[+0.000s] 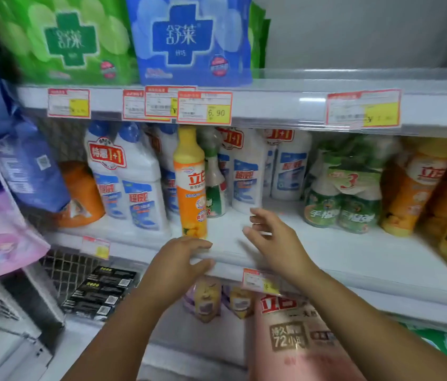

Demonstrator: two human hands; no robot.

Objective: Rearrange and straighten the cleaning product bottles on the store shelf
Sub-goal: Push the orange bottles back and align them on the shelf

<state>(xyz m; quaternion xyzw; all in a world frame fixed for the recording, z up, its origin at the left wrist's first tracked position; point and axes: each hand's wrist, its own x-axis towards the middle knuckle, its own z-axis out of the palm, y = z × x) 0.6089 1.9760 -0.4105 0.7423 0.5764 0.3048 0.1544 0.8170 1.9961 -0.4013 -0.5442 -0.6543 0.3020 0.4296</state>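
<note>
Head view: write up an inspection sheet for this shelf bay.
Surface: white shelf carrying the bottles.
Job's things: orange bottle upright at the front; white bottles behind it; green bottle pack further right.
Clutter: blue bag tilted across the left end.
Grippers: left hand open at the shelf lip; right hand open, holding nothing.
Cables: nothing seen.
Surroundings: price tags above; pink bag below.
</note>
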